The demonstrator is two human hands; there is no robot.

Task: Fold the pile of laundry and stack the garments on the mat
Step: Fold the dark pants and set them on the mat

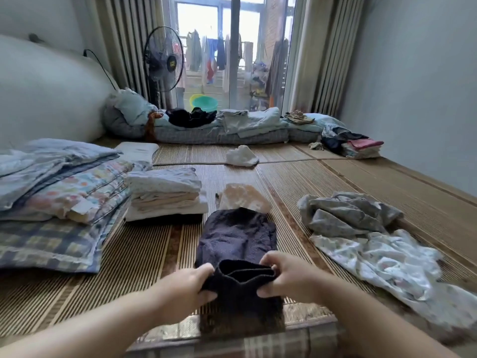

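Observation:
A dark navy garment (236,239) lies lengthwise on the bamboo mat (144,249) in front of me. My left hand (192,288) grips its near folded edge on the left side. My right hand (285,276) pinches the same raised fold on the right. A stack of folded pale garments (165,193) stands to the left beyond it. A peach folded piece (245,197) lies just behind the dark garment. Unfolded laundry lies to the right: a grey crumpled garment (346,213) and a white floral one (382,264).
Folded quilts and a checked blanket (51,236) fill the left side. A white crumpled cloth (242,156) lies further back. Bedding with dark clothes (222,125) runs along the window, beside a standing fan (164,60). Another clothes heap (353,144) sits at the far right wall.

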